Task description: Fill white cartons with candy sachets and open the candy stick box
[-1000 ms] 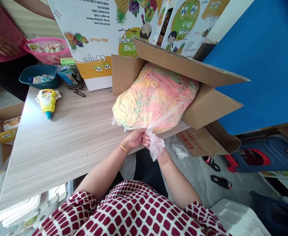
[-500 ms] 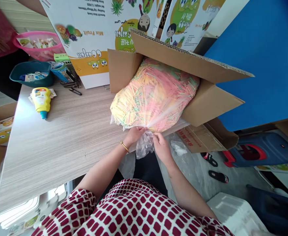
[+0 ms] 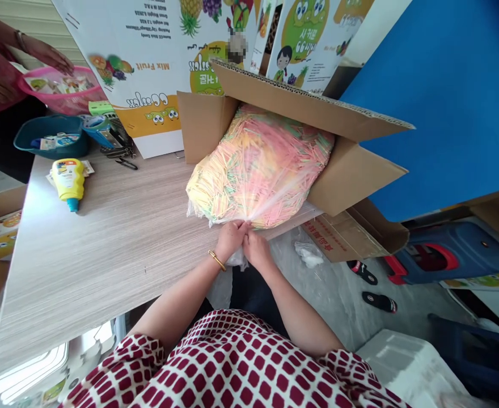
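Note:
A large clear plastic bag (image 3: 270, 164) bulges with thin yellow, pink and green sticks. It leans out of an open cardboard box (image 3: 317, 107) lying with its mouth towards me, flaps spread. The bag's neck is gathered near the table edge. My left hand (image 3: 231, 238), with a gold bracelet at the wrist, is closed on the gathered neck. Right beside it, my right hand (image 3: 256, 247) is closed on the same neck, the two hands touching. Loose plastic hangs below them, mostly hidden by the hands.
On the wooden table (image 3: 105, 226) are a yellow bottle (image 3: 68, 180), small black snips (image 3: 127, 164), a teal basket (image 3: 54, 136) and a pink basket (image 3: 64, 93). Printed cartons (image 3: 147, 73) stand behind. Another person's hand (image 3: 51, 55) is over the pink basket. Slippers (image 3: 379, 301) lie on the floor.
My right hand has moved left against my left hand and closed on the bag's neck. The other person's arm has reached out over the pink basket.

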